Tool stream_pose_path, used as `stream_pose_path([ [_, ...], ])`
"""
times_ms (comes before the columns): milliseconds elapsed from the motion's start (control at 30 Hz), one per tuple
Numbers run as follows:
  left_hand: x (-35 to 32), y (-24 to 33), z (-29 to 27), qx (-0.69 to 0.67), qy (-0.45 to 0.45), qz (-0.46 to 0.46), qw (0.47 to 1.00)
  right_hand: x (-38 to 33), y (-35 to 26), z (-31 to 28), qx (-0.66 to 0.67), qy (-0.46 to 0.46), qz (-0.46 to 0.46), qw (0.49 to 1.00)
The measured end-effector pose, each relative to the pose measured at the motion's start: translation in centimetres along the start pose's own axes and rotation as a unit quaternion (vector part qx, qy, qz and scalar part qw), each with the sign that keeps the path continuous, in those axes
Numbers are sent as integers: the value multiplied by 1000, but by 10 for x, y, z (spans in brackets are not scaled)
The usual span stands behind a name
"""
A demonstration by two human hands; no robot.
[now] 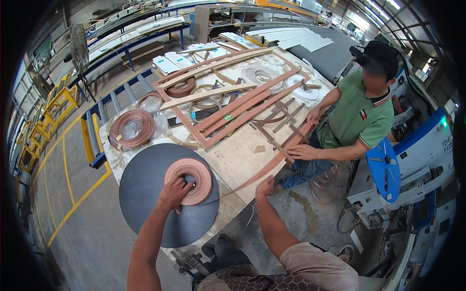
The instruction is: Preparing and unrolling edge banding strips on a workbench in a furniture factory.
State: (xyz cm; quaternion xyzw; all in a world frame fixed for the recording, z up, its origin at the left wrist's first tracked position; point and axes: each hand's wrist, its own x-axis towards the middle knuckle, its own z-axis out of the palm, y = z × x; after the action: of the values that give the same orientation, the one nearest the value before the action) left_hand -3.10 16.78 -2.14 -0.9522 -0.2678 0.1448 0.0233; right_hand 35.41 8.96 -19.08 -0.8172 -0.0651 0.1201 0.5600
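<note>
**Two hands on a roll of brown edge banding**

While the left hand (175,190) lies flat on the roll of brown edge banding (190,180), its fingers are bent and bunched at the roll's open centre, pressing down rather than pinching. That roll lies flat on a dark grey round disc (145,194) at the near left end of the worktable (233,160), the disc overhanging the table's near edge. From the roll's right side a loose brown strip (252,177) runs out to the right along the near table edge. The right hand (265,186) is closed around this strip at the table's edge; whether thumb and fingers pinch it or wrap it cannot be told from here.

Farther right, a co-worker in a green shirt (361,116) sits at the table's right side, one hand (303,152) flat on the tabletop near the strip's far end. Long reddish-brown wooden strips (238,109) lie across the middle of the table. A second coil of brown banding (132,128) rests to the left, beyond the disc, and whitish coils (259,73) lie at the far end. A blue and white machine (412,165) stands at the right.
</note>
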Motion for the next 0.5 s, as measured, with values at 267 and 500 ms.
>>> stream_pose_path([
  [267,4,1,-5,2,-29,3,1000,-1,-3,-2,-10,6,-10,1000],
  [500,2,1,2,18,-21,-4,1000,-5,-8,-2,1,13,10,1000],
])
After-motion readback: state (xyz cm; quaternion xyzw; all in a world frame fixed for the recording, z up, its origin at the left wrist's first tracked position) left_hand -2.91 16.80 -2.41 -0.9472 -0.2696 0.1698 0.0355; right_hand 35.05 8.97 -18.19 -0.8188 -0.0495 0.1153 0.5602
